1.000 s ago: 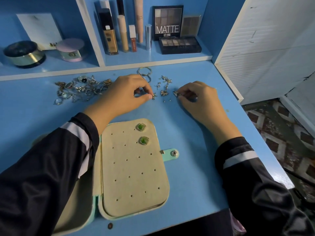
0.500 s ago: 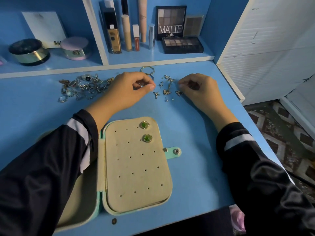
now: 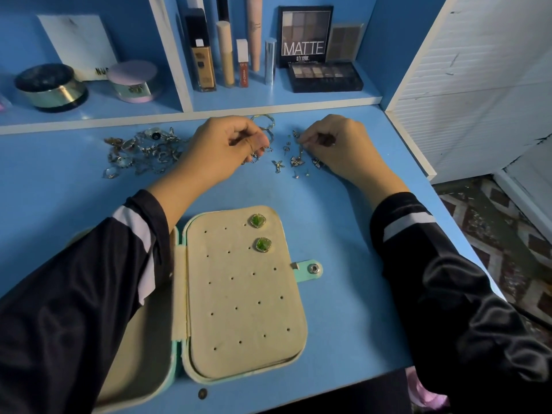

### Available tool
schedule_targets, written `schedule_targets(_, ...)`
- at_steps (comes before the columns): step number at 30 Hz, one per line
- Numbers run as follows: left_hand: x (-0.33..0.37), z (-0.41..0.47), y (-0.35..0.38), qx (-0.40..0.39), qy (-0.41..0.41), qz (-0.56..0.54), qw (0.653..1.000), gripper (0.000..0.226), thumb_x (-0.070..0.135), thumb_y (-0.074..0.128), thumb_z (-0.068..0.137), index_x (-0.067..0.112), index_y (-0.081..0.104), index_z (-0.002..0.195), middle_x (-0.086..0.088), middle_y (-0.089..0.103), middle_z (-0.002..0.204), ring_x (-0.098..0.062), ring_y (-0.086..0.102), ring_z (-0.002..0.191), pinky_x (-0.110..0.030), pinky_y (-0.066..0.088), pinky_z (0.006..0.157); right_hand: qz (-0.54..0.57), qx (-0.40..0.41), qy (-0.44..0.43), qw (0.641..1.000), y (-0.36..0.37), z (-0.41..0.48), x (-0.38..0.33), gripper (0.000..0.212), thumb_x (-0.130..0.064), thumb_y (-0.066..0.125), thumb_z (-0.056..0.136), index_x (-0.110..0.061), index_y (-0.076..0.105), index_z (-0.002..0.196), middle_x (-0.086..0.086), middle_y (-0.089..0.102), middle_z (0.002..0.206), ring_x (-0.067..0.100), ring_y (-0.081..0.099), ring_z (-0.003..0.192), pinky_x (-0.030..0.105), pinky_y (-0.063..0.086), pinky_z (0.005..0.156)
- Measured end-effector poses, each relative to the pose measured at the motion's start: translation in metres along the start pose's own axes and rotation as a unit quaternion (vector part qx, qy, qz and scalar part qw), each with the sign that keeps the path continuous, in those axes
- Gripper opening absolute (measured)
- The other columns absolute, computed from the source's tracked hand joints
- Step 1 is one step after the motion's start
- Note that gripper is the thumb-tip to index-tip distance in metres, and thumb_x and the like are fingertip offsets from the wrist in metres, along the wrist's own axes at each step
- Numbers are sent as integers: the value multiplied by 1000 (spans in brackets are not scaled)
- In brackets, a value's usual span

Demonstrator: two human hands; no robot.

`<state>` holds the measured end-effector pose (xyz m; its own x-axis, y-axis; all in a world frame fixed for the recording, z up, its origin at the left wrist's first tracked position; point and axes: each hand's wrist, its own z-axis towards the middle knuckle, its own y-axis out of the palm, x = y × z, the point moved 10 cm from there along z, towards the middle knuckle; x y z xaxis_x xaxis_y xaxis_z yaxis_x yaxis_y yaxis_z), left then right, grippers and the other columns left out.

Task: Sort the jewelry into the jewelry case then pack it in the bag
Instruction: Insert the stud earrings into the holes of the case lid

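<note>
The mint jewelry case (image 3: 179, 363) lies open at the near edge of the desk. Its beige holed panel (image 3: 245, 300) carries two green earrings (image 3: 257, 220) (image 3: 263, 245). Beyond the case, my left hand (image 3: 221, 150) has its fingers curled and pinches a small silver piece at the fingertips. To its right, my right hand (image 3: 340, 147) pinches the top of a dangling silver earring (image 3: 299, 155). Between the two hands, loose small earrings (image 3: 278, 165) lie scattered. A pile of rings (image 3: 140, 152) sits left of my left hand.
Silver hoops (image 3: 264, 121) lie behind my left hand, by the shelf edge. The shelf holds makeup tubes (image 3: 225, 52), a MATTE palette (image 3: 304, 34) and two round jars (image 3: 50, 86). The case's snap tab (image 3: 312, 268) sticks out right. The desk ends at right, above patterned floor (image 3: 507, 234).
My right hand has shifted a little left and now pinches the dangling earring among the loose pieces. My left hand's fingers have curled in more over the small piece.
</note>
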<state>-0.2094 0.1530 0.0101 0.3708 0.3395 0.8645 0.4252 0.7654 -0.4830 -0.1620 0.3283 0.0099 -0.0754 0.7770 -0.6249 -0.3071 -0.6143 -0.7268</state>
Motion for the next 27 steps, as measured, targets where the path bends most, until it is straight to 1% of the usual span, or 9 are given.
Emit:
schedule_targets(3, 0, 0, 0, 1, -11, -6, 1000, 8, 16, 62, 95, 12, 68, 90, 3, 67, 78, 5, 55, 54, -7, 43, 58, -11, -1, -6, 1000, 1, 0, -1, 14, -4, 69, 84, -11, 75, 95, 3, 62, 86, 0, 51, 69, 5, 39, 67)
schedule_targets(6, -1, -1, -1, -2, -14, -8, 1000, 9, 12, 60, 96, 8, 68, 95, -1, 67, 79, 5, 56, 55, -7, 43, 57, -15, -7, -11, 1000, 3, 1, -2, 14, -4, 69, 85, -11, 76, 95, 3, 62, 87, -1, 51, 70, 4, 39, 67)
schedule_targets(11, -2, -2, 0, -16, -12, -5, 1000, 13, 3, 57, 96, 9, 68, 101, -1, 68, 84, 4, 59, 61, -8, 45, 62, -26, -9, -14, 1000, 4, 1, -4, 15, -5, 69, 84, -13, 76, 94, 3, 59, 88, 1, 51, 70, 2, 37, 67)
schedule_targets(13, -2, -2, 1, -22, -15, -6, 1000, 15, 1, 57, 96, 7, 68, 103, 0, 68, 85, 5, 61, 63, -8, 45, 64, -31, -12, -15, 999, 5, 1, -5, 15, -4, 69, 84, -12, 76, 94, 5, 60, 90, 8, 52, 71, 2, 37, 67)
schedule_targets(15, -2, -3, 2, -26, -20, -8, 999, 15, 1, 58, 96, 8, 68, 104, 1, 69, 87, 6, 62, 66, -8, 46, 65, -35, -14, -15, 999, 5, 1, -5, 14, -4, 68, 85, -12, 75, 94, 6, 61, 91, 13, 54, 74, 3, 38, 67)
schedule_targets(18, -3, -4, 2, -23, -26, -15, 999, 15, 2, 59, 95, 10, 68, 105, 2, 70, 88, 4, 63, 68, -8, 47, 66, -36, -13, -16, 999, 6, 1, -4, 13, -4, 67, 85, -12, 75, 93, 7, 61, 93, 15, 54, 77, 4, 39, 68)
schedule_targets(23, -3, -4, -1, -14, -34, -19, 999, 15, 2, 60, 94, 7, 68, 106, -2, 72, 91, 0, 65, 71, -9, 48, 67, -39, -12, -16, 999, 6, 1, -4, 12, -4, 66, 86, -10, 74, 92, 9, 62, 93, 18, 56, 79, 8, 39, 69)
schedule_targets(27, -2, -5, 0, -12, -43, -30, 999, 13, 3, 61, 94, 8, 69, 104, 0, 72, 91, 1, 65, 69, -9, 48, 65, -32, -12, -10, 999, 6, 1, -3, 10, -4, 65, 86, -9, 73, 91, 5, 59, 89, 14, 52, 75, 5, 37, 66)
